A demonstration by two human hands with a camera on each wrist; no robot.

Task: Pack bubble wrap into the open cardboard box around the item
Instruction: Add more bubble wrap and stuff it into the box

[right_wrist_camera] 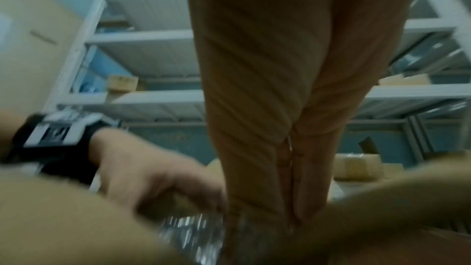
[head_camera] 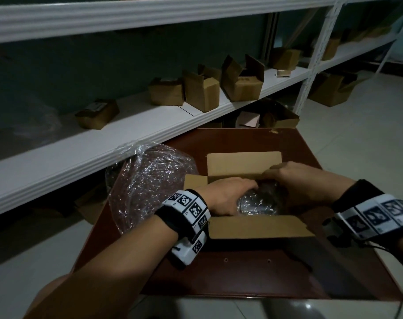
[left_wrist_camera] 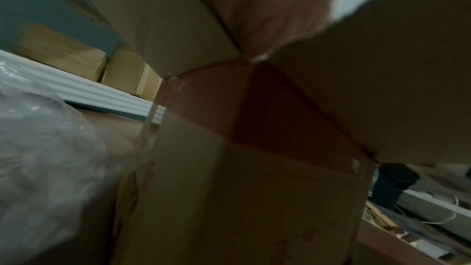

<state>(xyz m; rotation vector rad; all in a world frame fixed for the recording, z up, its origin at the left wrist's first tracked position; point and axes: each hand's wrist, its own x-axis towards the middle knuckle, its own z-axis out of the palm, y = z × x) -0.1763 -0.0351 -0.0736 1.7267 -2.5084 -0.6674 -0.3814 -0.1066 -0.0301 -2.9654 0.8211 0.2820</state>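
Far to your left, small cardboard boxes [head_camera: 201, 92] sit along the white shelf [head_camera: 85, 155], and a loose heap of clear wrap [head_camera: 147, 180] lies on the brown table [head_camera: 230, 268], just beside the open cardboard box [head_camera: 258, 226]. Your left hand [head_camera: 228, 195] is down inside that box, palm pressed onto the bubble wrap [head_camera: 257, 204] and fingers bent over its top; whether they actually grasp it, I cannot tell. The wrap sits in the middle of the box, between your two hands. The item itself is hidden beneath it. On the right, your right hand [head_camera: 297, 180] reaches in too, against the wrap's far side; fingers hidden, so that grip can't be called either.
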